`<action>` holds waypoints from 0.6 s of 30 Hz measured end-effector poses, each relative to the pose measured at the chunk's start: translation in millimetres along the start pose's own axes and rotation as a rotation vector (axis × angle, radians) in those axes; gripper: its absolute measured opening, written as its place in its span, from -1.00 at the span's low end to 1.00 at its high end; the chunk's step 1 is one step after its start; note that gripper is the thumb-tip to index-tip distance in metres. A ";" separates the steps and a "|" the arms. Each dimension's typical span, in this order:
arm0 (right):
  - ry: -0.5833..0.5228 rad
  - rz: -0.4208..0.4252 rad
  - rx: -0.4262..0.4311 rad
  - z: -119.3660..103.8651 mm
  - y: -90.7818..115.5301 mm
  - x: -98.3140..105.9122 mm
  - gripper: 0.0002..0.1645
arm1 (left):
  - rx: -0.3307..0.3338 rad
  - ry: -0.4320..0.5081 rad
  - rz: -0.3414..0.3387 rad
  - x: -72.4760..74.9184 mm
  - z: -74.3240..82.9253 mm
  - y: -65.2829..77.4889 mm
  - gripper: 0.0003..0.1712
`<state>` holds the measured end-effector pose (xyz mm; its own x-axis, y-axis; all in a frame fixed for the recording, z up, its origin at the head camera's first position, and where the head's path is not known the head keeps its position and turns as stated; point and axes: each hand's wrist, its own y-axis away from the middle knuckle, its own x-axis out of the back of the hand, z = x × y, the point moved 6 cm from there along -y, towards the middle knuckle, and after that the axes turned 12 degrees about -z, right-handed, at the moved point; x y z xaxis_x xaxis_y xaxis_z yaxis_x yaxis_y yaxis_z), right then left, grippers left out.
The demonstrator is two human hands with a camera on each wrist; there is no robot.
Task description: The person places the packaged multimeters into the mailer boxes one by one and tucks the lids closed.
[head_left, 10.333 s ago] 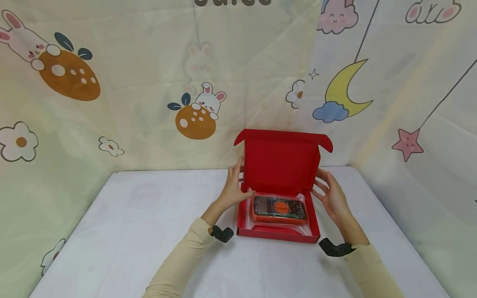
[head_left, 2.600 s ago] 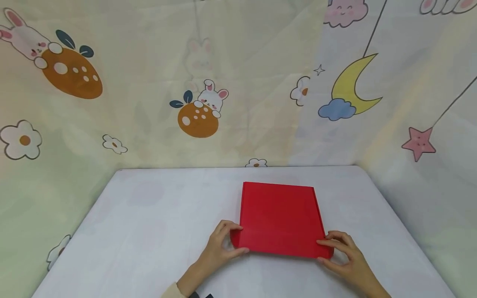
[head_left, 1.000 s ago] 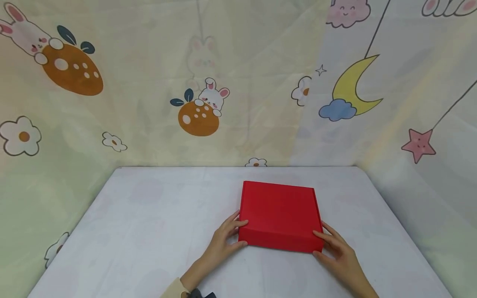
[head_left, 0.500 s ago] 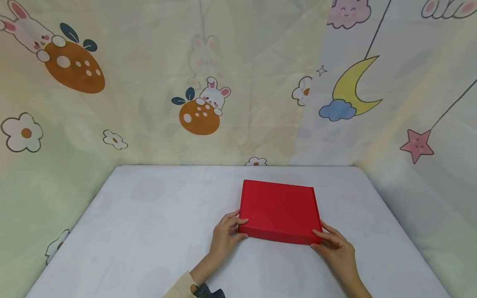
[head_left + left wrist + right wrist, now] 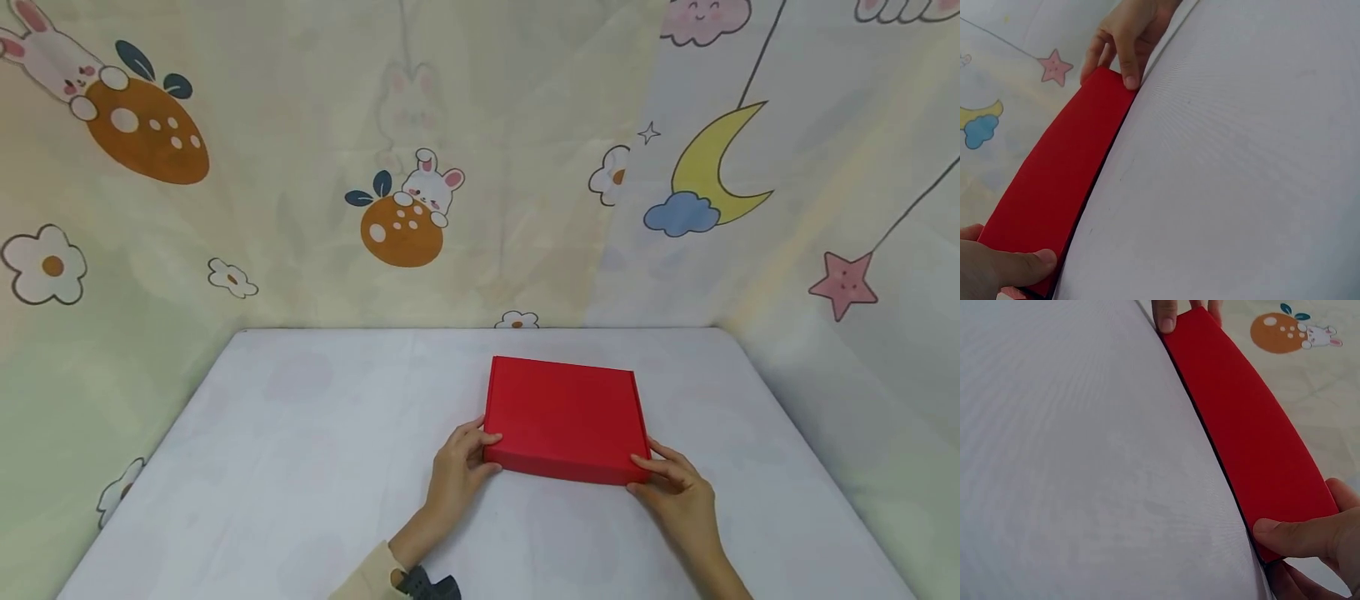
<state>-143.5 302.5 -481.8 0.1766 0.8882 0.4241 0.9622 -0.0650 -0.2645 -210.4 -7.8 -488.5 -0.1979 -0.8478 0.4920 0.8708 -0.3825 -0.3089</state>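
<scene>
A red cardboard box point(image 5: 564, 412) lies on the white table with its lid down, its front panel point(image 5: 1054, 169) facing the wrist cameras. At its front left corner my left hand point(image 5: 453, 475) grips it, fingers at the side and top edge, thumb on the front panel. My right hand point(image 5: 682, 500) holds the front right corner the same way, and its thumb presses the front panel in the right wrist view. Both hands also show at the box ends in the wrist views. Whatever is inside the box is hidden by the lid.
The white tabletop point(image 5: 315, 450) spreads around the box. A printed cloth wall point(image 5: 300, 167) stands behind it and along both sides. A black wrist camera mount point(image 5: 431, 585) sits on the left wrist beside a beige sleeve point(image 5: 367, 575).
Earlier the box stood open with an orange multimeter inside. Then the lid came down, side flaps sticking out. Those flaps are now tucked in, and the front panel sits lower and further back.
</scene>
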 end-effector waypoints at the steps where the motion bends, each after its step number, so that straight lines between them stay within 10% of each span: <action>1: 0.001 -0.005 0.007 -0.6 -0.1 0.8 -0.50 | 0.001 0.001 -0.005 -0.9 -0.1 -0.7 -0.47; 12: 0.023 -0.046 -0.021 9.4 2.9 6.0 -0.49 | 0.020 0.022 -0.065 -8.5 0.5 -2.7 -0.47; 18: -0.048 -0.270 -0.129 11.9 0.4 9.3 -0.59 | 0.045 -0.040 -0.133 -3.0 3.6 -3.0 -0.57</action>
<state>-143.9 316.1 -488.3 -0.0960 0.9017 0.4215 0.9920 0.1217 -0.0346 -210.8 -2.8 -486.1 -0.2957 -0.7749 0.5587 0.8574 -0.4732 -0.2024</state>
